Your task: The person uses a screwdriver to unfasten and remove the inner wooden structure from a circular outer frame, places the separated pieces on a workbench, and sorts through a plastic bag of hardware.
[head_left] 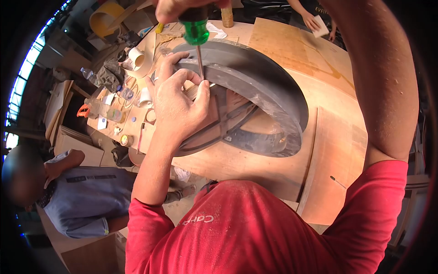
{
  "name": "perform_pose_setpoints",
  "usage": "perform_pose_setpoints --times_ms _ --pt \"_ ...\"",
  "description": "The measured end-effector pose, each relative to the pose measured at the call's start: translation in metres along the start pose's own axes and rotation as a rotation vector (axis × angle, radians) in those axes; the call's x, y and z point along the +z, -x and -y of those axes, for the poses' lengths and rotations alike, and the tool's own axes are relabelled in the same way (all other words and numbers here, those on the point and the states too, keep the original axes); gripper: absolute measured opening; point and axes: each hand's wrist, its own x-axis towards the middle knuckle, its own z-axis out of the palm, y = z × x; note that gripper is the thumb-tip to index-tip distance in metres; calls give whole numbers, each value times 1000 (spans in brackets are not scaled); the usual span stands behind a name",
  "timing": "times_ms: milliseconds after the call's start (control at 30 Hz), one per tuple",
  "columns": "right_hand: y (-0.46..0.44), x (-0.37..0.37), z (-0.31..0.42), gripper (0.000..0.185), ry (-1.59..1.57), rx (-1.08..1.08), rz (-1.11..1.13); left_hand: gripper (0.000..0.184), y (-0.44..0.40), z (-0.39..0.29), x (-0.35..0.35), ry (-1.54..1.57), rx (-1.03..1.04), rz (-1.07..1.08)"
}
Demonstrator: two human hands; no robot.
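At left fingers (204, 86), screwdriver tip (201, 75), against dark rim (237, 82)

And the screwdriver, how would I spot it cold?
On the pale wooden table sits a big dark curved piece. At its upper left, above the left hand, the right hand grips the screwdriver. Its translucent green handle sets it apart from the dark piece below.

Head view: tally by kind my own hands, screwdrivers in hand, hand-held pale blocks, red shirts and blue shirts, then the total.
Own hands (left hand, right hand): 2
Screwdriver: 1
Pale block: 1
Red shirt: 1
Blue shirt: 1
Total: 6
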Motion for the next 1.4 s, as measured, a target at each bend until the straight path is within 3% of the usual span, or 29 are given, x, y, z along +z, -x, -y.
perform_pose_setpoints --times_ms 300,467,633,1000,1200,1267,1400 --pt "-9 3 -8 46 -37 -26 -32 13 3 1 5 45 -101 -31" --pt "-2 10 -36 48 -168 -54 -223 12 10 3 5 47 -103 -95" --pt "32 90 -45 58 25 61 -381 14 11 9 6 51 -61 -144" --pt "37 109 -36 44 -99 217 -223 18 14 0 -7 106 -116 -64" --pt "30 109 -40 39 -68 323 -213 31 32 12 -23 183 -186 49" --pt "27 107 -38 39 -61 334 -194 39 34 18 -20 142 -79 79" --pt "25 108 -33 40 -73 339 -210 38 30 22 -23 143 -55 136"
